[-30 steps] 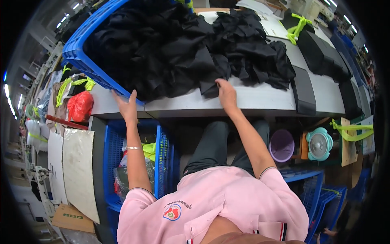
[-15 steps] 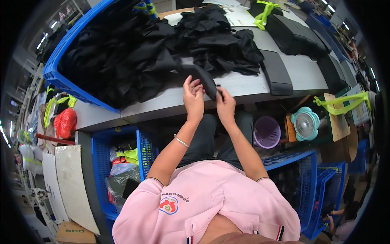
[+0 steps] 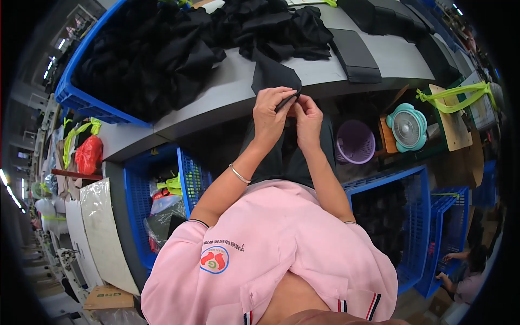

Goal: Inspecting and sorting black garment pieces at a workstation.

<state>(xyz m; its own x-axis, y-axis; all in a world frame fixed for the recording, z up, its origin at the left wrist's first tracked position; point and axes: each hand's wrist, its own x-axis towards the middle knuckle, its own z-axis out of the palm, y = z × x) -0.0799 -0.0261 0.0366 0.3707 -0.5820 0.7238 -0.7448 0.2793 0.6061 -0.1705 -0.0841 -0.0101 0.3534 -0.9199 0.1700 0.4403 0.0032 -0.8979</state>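
Both my hands are at the front edge of the grey table (image 3: 238,92), closed on one black fabric piece (image 3: 273,76). My left hand (image 3: 271,111) grips its near edge with the fingers bent over it. Close beside it, my right hand (image 3: 309,119) pinches the same edge between thumb and fingers. The rest of the piece spreads out flat beyond my fingers, over the table edge. Behind it lies a loose heap of black fabric pieces (image 3: 271,32). More black fabric (image 3: 146,59) fills the blue crate (image 3: 81,103) at the left.
Flat black stacks (image 3: 355,57) lie on the table at the right. Below the table stand a purple bin (image 3: 355,142), a teal fan (image 3: 407,127) and blue crates (image 3: 417,227) (image 3: 138,216). A red plastic bag (image 3: 88,155) is at far left. Another person (image 3: 471,271) sits at lower right.
The black piece has gone from a narrow, curled strip to a spread-out shape. My hands have come closer together, the left now bent over the edge. The whole view has shifted slightly.
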